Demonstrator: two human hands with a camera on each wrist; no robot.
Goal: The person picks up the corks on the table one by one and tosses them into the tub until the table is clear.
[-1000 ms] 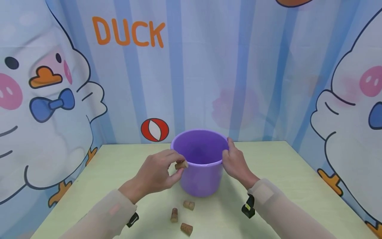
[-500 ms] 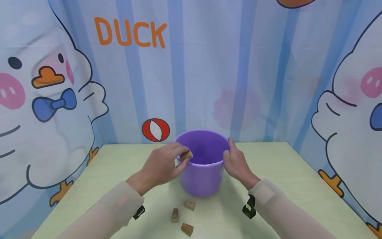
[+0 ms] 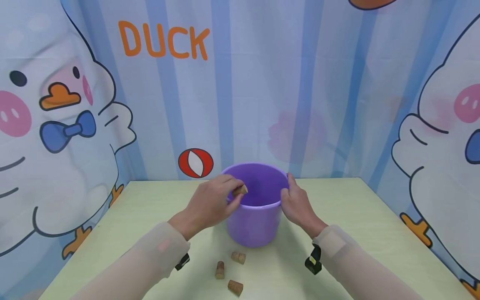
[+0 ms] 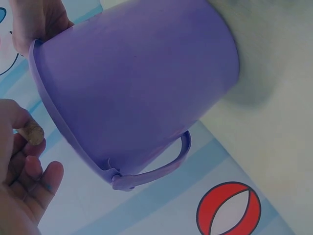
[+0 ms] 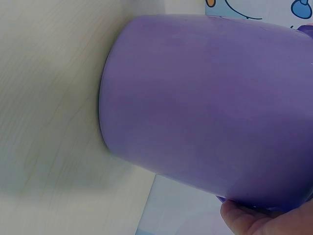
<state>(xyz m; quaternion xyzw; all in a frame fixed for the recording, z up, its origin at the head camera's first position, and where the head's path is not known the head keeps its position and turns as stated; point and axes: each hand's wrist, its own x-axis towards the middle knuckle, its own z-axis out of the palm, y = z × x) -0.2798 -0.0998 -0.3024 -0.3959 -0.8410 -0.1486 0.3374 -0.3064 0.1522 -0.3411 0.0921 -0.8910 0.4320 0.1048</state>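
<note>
A purple bucket (image 3: 253, 227) stands upright on the table, its mouth facing up. My left hand (image 3: 211, 202) pinches a cork (image 3: 240, 190) between thumb and fingers, over the near left part of the bucket's rim. In the left wrist view the same cork (image 4: 33, 133) shows between the fingers, apart from the bucket wall. My right hand (image 3: 298, 204) grips the bucket's rim on the right side. Three more corks lie on the table in front of the bucket: one cork (image 3: 238, 257) nearest it, a second cork (image 3: 220, 270), and a third cork (image 3: 235, 287). The bucket's floor is hidden.
The pale table (image 3: 337, 250) extends to both sides of the bucket. Behind it hangs a striped curtain (image 3: 247, 83) with printed ducks. The bucket's handle (image 4: 161, 171) hangs down on its outer side in the left wrist view.
My left hand has moved right and slightly up with the cork, from beside the bucket's rim to over it. The right hand keeps its grip, and the loose corks stay put.
</note>
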